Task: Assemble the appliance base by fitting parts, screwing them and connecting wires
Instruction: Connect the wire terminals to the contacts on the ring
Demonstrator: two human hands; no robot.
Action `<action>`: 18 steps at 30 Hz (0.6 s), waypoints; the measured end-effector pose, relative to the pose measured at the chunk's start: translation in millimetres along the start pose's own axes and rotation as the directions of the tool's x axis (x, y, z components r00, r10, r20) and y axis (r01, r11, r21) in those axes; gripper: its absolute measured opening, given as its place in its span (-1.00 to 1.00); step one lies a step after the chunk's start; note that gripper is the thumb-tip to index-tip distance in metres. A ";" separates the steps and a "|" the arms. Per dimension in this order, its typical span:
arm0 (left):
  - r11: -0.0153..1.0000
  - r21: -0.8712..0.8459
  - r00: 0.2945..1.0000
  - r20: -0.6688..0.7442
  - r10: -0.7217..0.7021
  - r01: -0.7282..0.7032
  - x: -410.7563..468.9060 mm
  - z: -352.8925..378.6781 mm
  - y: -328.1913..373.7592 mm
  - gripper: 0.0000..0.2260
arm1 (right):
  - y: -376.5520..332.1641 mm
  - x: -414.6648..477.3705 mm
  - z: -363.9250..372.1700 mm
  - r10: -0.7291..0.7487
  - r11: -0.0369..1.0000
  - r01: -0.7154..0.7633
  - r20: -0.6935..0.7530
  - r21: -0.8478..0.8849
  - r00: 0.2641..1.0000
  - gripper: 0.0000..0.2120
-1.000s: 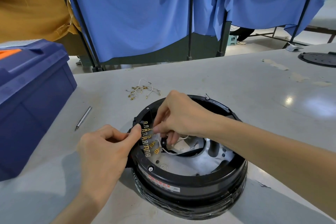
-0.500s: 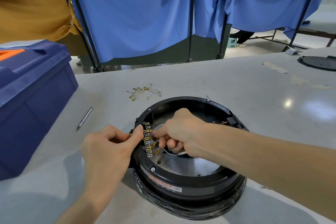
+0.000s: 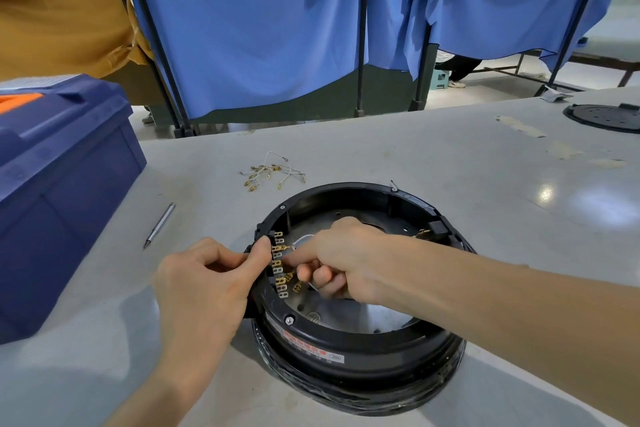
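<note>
**Terminal hookup, half hidden**

Got the black appliance base (image 3: 349, 343) sitting low centre of frame. Gripping its left rim with the left hand (image 3: 204, 284), thumb pressed by the brass terminal strip (image 3: 279, 266). Pinching a white wire (image 3: 303, 238) at the strip with the right hand (image 3: 346, 260), fingers curled; can't make out the connector end under the knuckles. Only seeing part of the blue toolbox (image 3: 62, 184), far left.

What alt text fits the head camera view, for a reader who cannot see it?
Two hands work on a round black appliance base on a grey table: the left hand grips its rim by a row of brass terminals, the right hand pinches a white wire there.
</note>
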State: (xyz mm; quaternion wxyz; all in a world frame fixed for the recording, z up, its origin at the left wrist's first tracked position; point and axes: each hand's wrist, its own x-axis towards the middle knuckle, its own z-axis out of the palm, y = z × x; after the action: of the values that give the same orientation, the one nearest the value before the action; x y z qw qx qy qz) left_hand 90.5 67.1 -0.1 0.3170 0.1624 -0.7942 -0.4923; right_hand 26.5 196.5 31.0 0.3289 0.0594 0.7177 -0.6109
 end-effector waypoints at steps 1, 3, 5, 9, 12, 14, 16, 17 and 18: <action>1.000 0.000 1.000 0.002 0.000 0.000 -0.2 -0.2 0.1 -0.66 | 0.2 -0.2 0.9 0.000 1.000 0.000 -0.011 0.017 1.000 -0.78; 1.000 0.003 1.000 0.004 -0.001 0.001 -0.6 -0.7 0.4 -0.66 | 0.6 -0.4 2.6 -0.015 0.999 0.017 -0.044 0.048 0.999 -0.77; 1.000 -0.002 1.000 0.009 0.001 -0.001 -1.0 -0.6 0.4 -0.67 | 1.5 -0.5 4.5 -0.028 0.997 0.034 -0.074 0.070 0.997 -0.76; 1.000 -0.023 1.000 0.013 0.006 -0.005 -0.3 -0.4 -0.7 -0.67 | 3.5 -0.7 7.9 -0.030 0.994 0.042 -0.112 0.106 0.993 -0.75; 0.999 -0.038 1.000 0.004 0.018 -0.017 1.2 0.8 -2.2 -0.68 | 4.1 -1.3 9.4 -0.040 0.993 0.054 -0.134 0.105 0.990 -0.73; 0.999 -0.041 1.000 -0.001 0.028 -0.028 2.2 1.7 -3.5 -0.68 | 4.3 -1.3 10.5 -0.038 0.994 0.052 -0.137 0.100 0.990 -0.74; 0.999 -0.041 0.999 -0.005 0.034 -0.035 2.6 1.9 -4.4 -0.68 | 4.4 -0.7 10.8 -0.028 0.994 0.042 -0.138 0.099 0.990 -0.75; 0.998 -0.042 0.999 -0.003 0.037 -0.037 2.4 1.7 -4.9 -0.68 | 4.2 -0.6 11.0 -0.023 0.995 0.037 -0.137 0.098 0.990 -0.78; 0.998 -0.045 0.999 -0.001 0.040 -0.040 2.1 1.6 -5.1 -0.68 | 4.1 -0.5 10.9 -0.020 0.995 0.033 -0.135 0.093 0.991 -0.80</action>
State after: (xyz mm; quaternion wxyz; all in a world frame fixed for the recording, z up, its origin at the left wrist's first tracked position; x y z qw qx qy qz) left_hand 87.6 64.6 -4.4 0.3304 0.1395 -0.7859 -0.5037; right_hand 33.2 187.6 27.4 0.2688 0.1062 0.7089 -0.6434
